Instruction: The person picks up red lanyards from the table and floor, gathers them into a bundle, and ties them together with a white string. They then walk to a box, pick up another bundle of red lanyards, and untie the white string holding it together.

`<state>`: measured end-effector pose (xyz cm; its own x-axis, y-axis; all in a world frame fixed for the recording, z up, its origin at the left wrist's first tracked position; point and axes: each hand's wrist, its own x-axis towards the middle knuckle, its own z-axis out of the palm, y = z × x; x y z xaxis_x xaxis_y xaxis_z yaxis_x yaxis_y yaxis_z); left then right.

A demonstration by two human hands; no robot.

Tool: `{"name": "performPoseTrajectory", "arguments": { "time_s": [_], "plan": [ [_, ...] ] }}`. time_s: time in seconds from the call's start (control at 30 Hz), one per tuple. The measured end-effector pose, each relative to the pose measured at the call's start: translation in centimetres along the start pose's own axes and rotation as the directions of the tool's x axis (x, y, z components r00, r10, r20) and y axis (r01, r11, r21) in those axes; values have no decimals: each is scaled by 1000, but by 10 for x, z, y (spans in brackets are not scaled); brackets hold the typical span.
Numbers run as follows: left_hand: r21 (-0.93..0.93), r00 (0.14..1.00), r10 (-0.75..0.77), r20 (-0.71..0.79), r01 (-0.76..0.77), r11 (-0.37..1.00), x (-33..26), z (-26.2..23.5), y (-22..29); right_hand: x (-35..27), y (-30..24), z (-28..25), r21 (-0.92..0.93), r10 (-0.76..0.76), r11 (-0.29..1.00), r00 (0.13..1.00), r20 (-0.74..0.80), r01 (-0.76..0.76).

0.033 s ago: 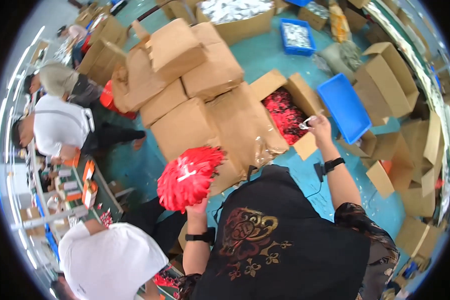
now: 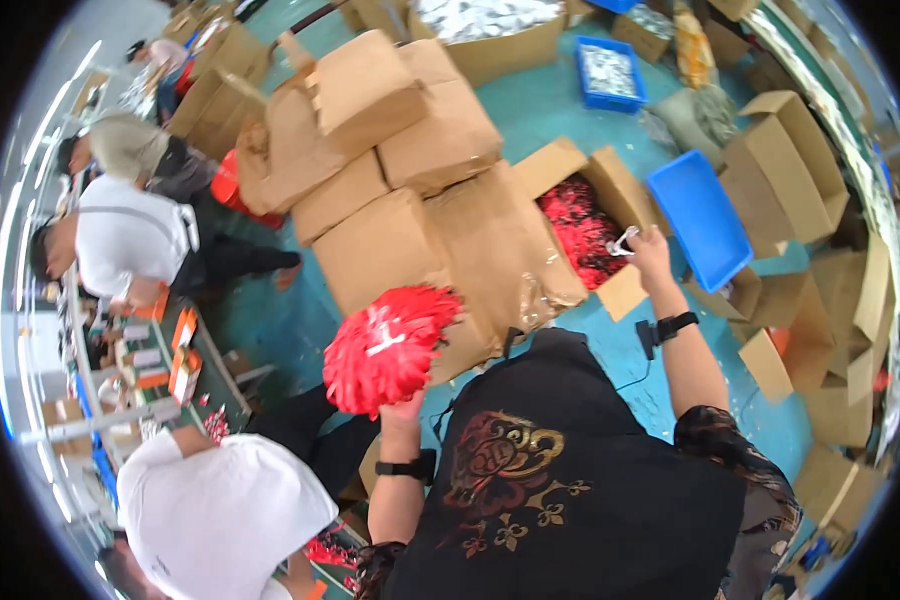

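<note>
My left hand (image 2: 402, 408) is closed at the lower edge of a round red pom-pom (image 2: 370, 365), whose middle carries a white strip; most of its fingers are hidden behind the strands. At the right, my right hand (image 2: 652, 255) pinches a small white looped piece (image 2: 625, 240). That hand is over the near right side of an open cardboard box (image 2: 625, 185). Inside the box is a mass of red and black pom-pom strands (image 2: 580, 230).
Brown cartons (image 2: 385, 235) are stacked ahead of me. Beside the open box stands a blue tray (image 2: 705, 220), with opened cardboard boxes (image 2: 785, 170) further right. A person in white (image 2: 225, 520) is close at my left; other people work along a bench (image 2: 210, 365).
The whole view has shifted slightly to the right in the picture. Both hands keep their holds, with the pom-pom and the white piece in nearly the same places.
</note>
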<state>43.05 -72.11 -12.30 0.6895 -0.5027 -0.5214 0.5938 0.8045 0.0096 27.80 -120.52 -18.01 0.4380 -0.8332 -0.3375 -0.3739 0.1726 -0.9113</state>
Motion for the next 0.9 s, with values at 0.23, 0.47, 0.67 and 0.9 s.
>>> {"name": "performPoseTrajectory", "arguments": {
  "time_s": [0.23, 0.47, 0.67, 0.9],
  "plan": [
    [53, 950, -140, 278, 130, 990, -10, 51, -31, -127, -157, 120, -63, -415, 743, 532, 738, 667],
    [232, 972, -178, 151, 140, 963, -12, 58, -35, -188, -169, 190, 347, -595, 469, 1, 804, 812],
    [287, 963, -187, 194, 127, 950, -24, 77, -39, -174, -164, 194, 337, -421, 421, -148, 895, 842],
    [349, 955, -282, 94, 234, 908, -27, 79, -22, -182, -136, 224, 277, -382, 475, -88, 920, 835]
  ]
}}
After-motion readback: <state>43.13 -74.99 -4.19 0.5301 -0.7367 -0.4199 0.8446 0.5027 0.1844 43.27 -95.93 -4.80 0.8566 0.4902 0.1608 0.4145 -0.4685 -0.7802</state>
